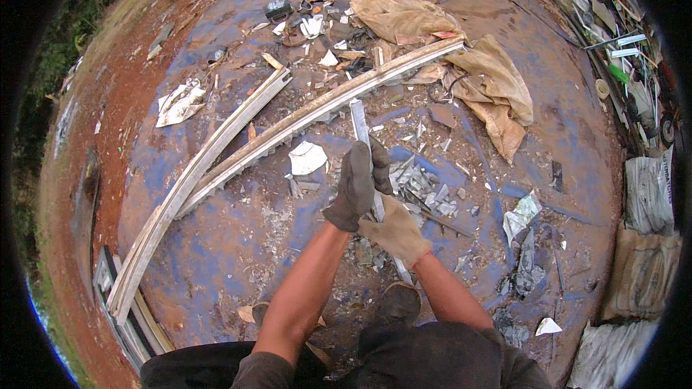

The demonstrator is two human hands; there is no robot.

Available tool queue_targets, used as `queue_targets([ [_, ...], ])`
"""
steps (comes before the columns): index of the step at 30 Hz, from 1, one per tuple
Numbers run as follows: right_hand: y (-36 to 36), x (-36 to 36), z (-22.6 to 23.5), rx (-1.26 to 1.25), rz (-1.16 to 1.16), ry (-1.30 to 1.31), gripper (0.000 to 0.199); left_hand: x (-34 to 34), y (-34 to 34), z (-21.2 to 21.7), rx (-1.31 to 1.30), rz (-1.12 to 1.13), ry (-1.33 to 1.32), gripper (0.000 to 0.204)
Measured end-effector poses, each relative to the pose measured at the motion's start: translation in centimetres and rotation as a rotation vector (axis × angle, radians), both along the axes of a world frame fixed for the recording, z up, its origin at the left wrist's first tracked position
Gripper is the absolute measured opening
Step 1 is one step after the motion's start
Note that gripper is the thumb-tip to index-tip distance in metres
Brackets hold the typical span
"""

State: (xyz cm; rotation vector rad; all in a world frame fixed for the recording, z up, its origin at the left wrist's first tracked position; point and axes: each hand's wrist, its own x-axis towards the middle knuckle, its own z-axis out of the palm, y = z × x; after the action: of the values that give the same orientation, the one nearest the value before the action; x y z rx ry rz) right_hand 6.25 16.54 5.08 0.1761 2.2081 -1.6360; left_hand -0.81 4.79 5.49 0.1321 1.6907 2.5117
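Observation:
My left hand point(351, 189), in a dark grey glove, is closed round a narrow light-grey strip point(360, 124), which looks like metal. Just below it, my right hand point(398, 232), in a glove with a tan back, grips the same strip. The strip points away from me, its lower end showing between my shoes point(398, 302). Its middle is partly covered by the gloves. Beyond my hands lies a heap of silvery broken pieces point(422, 186), close to the right glove. A white curved shard point(308, 158) lies left of the strip.
Two long pale frame bars point(310, 106) point(216, 140) lie across the muddy blue sheet on the left. Brown sacking point(497, 86) is crumpled at the far right of mixed scrap point(317, 29). Filled sacks point(641, 274) and piled waste line the right edge.

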Motion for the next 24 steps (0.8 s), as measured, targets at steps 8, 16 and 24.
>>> queue_targets([
  [8,1.3,0.6,-0.4,0.107,-0.055,0.383,0.023,0.7,0.2,0.4,-0.009,-0.005,0.046,0.047],
  [16,0.6,0.6,-0.4,0.286,0.041,0.469,0.022,0.9,0.0,1.4,0.029,0.042,0.043,0.042],
  [24,-0.4,0.5,-0.9,0.222,-0.044,0.429,0.047,0.5,0.3,1.5,0.096,0.003,-0.154,0.042],
])
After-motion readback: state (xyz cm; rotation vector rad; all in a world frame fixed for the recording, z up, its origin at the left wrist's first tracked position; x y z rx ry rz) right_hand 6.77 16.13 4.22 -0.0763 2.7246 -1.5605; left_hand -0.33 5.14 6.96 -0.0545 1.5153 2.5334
